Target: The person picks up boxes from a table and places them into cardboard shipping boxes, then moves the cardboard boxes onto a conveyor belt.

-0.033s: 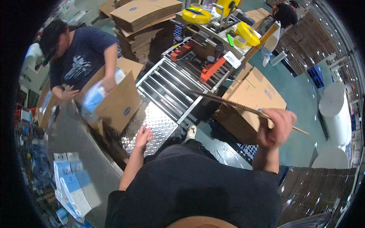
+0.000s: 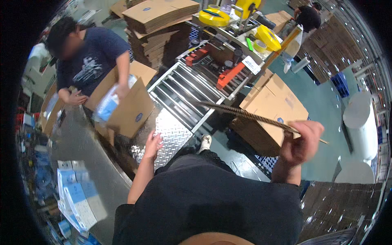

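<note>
My right hand (image 2: 302,141) is closed around a flattened cardboard box (image 2: 253,116), which I see nearly edge-on. It slants from above the roller conveyor (image 2: 185,87) to past my hand on the right. Nothing is in my left hand (image 2: 152,145), whose fingers are apart over the diamond-pattern metal plate (image 2: 173,130). To its left, a co-worker (image 2: 92,61) has one hand in an open cardboard box (image 2: 136,110). A blue-and-white package (image 2: 108,107) sits inside that box.
Folded boxes (image 2: 281,100) are stacked right of the conveyor, with another pile (image 2: 157,14) behind it. The conveyor carries an orange-sided taping machine (image 2: 230,75). Blue-and-white packs (image 2: 79,200) lie on the dark table (image 2: 81,151) at left. White rolls (image 2: 361,126) stand far right.
My right hand has shifted slightly right and down, and the flattened box has tilted a little. The co-worker's hand in the open box has moved slightly. My left hand has hardly moved.
</note>
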Demonstrator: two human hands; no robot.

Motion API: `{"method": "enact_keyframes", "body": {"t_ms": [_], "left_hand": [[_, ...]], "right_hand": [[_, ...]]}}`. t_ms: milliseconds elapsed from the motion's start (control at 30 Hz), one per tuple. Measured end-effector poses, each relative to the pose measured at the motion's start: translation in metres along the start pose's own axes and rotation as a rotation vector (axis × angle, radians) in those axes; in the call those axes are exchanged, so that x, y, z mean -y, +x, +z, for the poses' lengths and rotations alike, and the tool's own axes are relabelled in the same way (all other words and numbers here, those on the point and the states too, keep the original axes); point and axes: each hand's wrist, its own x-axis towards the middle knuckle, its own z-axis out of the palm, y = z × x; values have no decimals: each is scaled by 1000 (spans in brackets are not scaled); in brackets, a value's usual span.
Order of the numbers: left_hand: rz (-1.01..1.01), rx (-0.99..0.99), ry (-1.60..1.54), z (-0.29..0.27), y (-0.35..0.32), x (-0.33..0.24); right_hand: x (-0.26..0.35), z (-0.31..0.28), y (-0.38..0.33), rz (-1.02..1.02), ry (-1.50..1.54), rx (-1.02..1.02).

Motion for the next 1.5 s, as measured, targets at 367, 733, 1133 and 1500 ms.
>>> {"method": "enact_keyframes", "body": {"t_ms": [367, 733, 1133, 1500], "left_hand": [[856, -774, -86, -91, -140, -103], [530, -1355, 448, -47, -146, -104], [374, -652, 931, 70, -221, -129], [27, -56, 1380, 105, -119, -101]], "right_hand": [[-29, 228, -43, 535, 1321, -234], [40, 303, -102, -421, 480, 386], [51, 316, -48, -766, 1375, 446], [53, 355, -38, -749, 879, 701]]}}
